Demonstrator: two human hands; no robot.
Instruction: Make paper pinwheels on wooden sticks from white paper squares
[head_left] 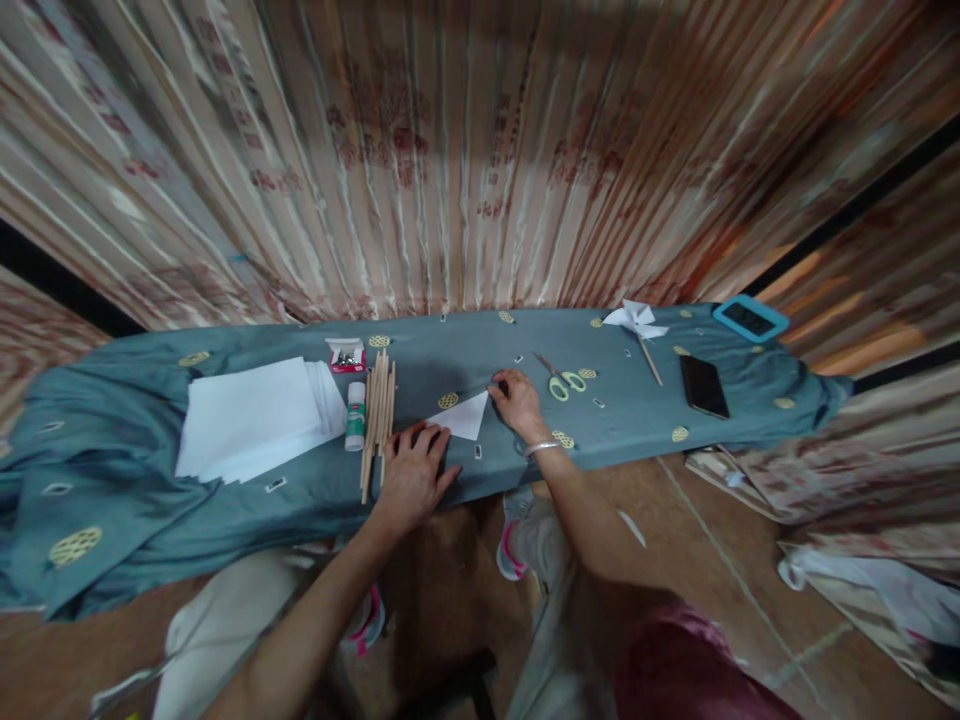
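Note:
A small folded piece of white paper, triangular in outline, lies on the cloth-covered table between my hands. My left hand rests with its fingers spread, the fingertips on the paper's left end. At the upper right corner of the paper, my right hand is closed in a pinch on the edge. Wooden sticks lie in a bundle right by my left fingers, with a glue stick beside them. Right of my right hand lie scissors with pale green handles, their blades slightly apart.
A stack of white sheets spreads over the left side. A small red-and-white box of metal pieces stands behind the glue stick. To the right are a paper pinwheel on a stick, a black phone and a blue-framed device.

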